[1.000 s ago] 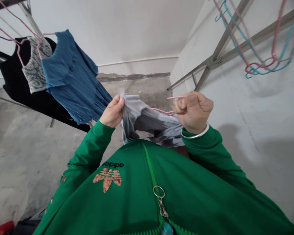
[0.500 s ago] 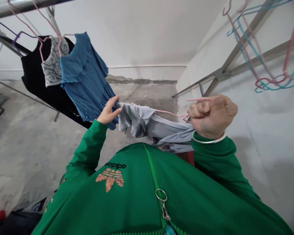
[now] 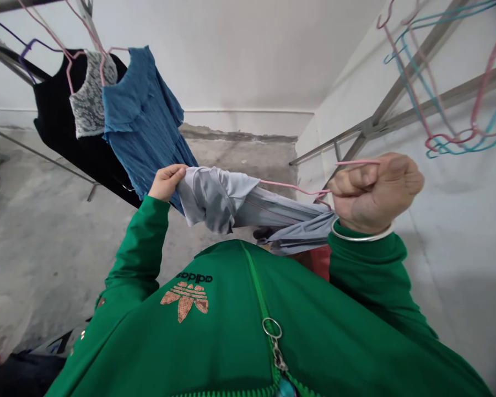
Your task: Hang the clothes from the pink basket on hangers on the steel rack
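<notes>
Both hands' fingers clamped, left hand [image 3: 165,182] on grey garment [image 3: 231,204] (crumpled), right hand [image 3: 376,193] on pink hanger [image 3: 289,187]

Laundry-drying room; garments [image 3: 143,121] on hangers [image 3: 450,135]

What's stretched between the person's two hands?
In the head view, a grey garment on a pink hanger spans from the left hand to the right hand.

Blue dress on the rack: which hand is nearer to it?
Left. The left hand, gripping the grey garment, sits right against the blue dress; the right hand, fisted on the pink hanger, is far across.
</notes>
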### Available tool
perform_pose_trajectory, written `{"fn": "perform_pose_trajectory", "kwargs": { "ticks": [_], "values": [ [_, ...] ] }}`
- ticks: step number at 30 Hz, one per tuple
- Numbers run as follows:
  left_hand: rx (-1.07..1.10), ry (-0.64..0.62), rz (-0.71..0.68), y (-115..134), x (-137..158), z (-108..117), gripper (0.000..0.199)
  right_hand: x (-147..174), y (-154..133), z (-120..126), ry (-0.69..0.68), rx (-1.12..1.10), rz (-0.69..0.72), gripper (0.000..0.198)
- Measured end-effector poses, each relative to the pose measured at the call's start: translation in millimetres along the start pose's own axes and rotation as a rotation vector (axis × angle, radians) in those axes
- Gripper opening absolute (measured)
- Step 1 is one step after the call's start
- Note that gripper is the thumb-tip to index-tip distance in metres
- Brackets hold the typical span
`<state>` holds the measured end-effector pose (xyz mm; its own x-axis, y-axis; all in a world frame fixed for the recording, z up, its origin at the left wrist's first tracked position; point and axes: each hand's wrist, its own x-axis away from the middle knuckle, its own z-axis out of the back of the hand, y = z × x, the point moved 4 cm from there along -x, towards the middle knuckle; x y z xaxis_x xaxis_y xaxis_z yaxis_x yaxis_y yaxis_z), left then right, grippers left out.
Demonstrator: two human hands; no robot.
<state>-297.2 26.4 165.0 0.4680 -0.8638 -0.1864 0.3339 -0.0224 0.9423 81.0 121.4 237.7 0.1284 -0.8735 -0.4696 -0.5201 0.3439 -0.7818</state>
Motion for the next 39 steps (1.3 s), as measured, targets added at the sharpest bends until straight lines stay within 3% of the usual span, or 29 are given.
{"fn": "perform_pose_trajectory", "kwargs": {
  "ticks": [2, 4, 8, 12, 15, 17, 20, 22, 25, 28, 30, 34, 35, 39],
  "values": [
    [-0.129, 0.297, -0.098, 9, 10, 4, 0.033, 0, 1, -2, 0.021, -0.006, 0.037, 0.057],
    [-0.209, 0.401, -0.162, 21, 25, -10, 0.036, 0, 3, -6, 0.045, 0.011, 0.074, 0.057],
    [-0.17, 0.024, -0.082, 28, 41, -78, 0.027, 4, 10, -17, 0.029, 0.052, 0.091, 0.054],
    [0.156, -0.092, 0.171, 24, 32, -113, 0.033, 10, 13, -22, -0.031, 0.037, 0.143, 0.043],
    [0.5, -0.224, 0.28, 38, 22, -111, 0.026, 16, 20, -19, -0.138, 0.033, 0.119, 0.036],
    [0.601, -0.207, 0.233, 59, 12, -97, 0.02, 22, 27, -16, -0.236, 0.032, 0.073, 0.032],
    [0.586, -0.133, 0.148, 92, -5, -77, 0.01, 31, 38, -12, -0.332, 0.056, -0.004, 0.028],
    [0.53, -0.116, 0.096, 108, -18, -67, 0.011, 32, 40, -9, -0.326, 0.09, -0.046, 0.031],
    [0.354, -0.127, -0.05, 119, -37, -51, 0.012, 25, 30, -4, -0.179, 0.098, -0.032, 0.037],
    [0.084, -0.182, -0.211, 123, -52, -35, 0.038, 12, 14, 3, -0.004, 0.066, -0.006, 0.043],
    [-0.096, -0.301, -0.226, 124, -57, -33, 0.047, 4, 6, 5, 0.047, 0.054, -0.005, 0.047],
    [-0.5, -0.655, -0.04, 118, -56, -45, 0.035, -8, -1, 6, 0.041, 0.041, 0.003, 0.048],
    [-0.602, -0.64, -0.014, 117, -57, -46, 0.033, -10, 0, 5, 0.022, 0.038, -0.008, 0.048],
    [-0.769, -0.294, -0.086, 116, -67, -45, 0.036, -14, 6, 0, -0.07, 0.028, -0.076, 0.048]
  ]
}}
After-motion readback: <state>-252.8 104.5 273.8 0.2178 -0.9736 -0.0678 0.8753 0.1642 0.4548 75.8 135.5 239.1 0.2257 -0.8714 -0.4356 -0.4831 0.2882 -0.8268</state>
